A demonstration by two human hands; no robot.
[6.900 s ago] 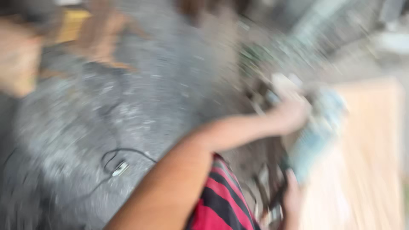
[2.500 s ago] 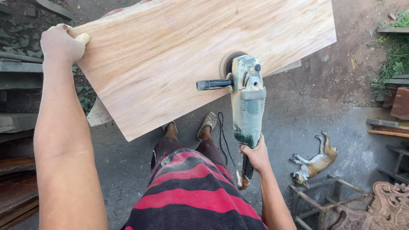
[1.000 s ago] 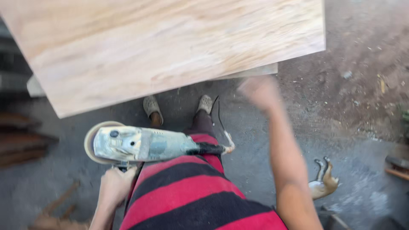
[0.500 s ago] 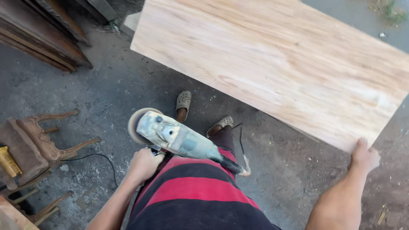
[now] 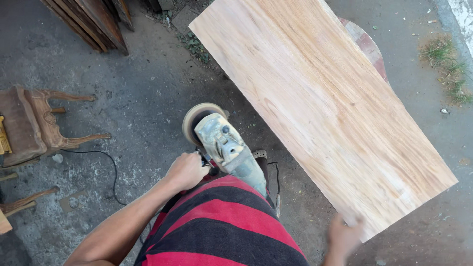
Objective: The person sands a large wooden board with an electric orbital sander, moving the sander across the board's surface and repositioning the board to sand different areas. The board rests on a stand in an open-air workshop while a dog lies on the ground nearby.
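Pale, sanded timber makes up the long rectangular wooden slab (image 5: 325,108), which is seen lying at a slant across the right of the view, raised above the grey concrete floor (image 5: 143,103) on a support that is mostly hidden beneath it. A grey, dust-caked angle grinder with a round tan sanding disc (image 5: 224,145) is carried clear of the slab, over the floor and just in front of the red-and-black striped garment (image 5: 226,221); it is gripped at its side handle by the left hand (image 5: 187,170), whose fingers are clenched around it. The right hand (image 5: 345,236) is blurred beside the slab's near corner, and whether its fingers are closed on the edge cannot be told. Several risks can be judged from this. With one hand only on the tool, its weight could twist it in the grip, and the disc could be swung against the garment or a leg if it is spinning, which cannot be told. The black cable (image 5: 106,172) trailing on the floor could be caught by a foot. The slab could be tipped off its support if its corner is pushed or pulled carelessly. A carved wooden chair (image 5: 39,123) lying at the left narrows the standing room.
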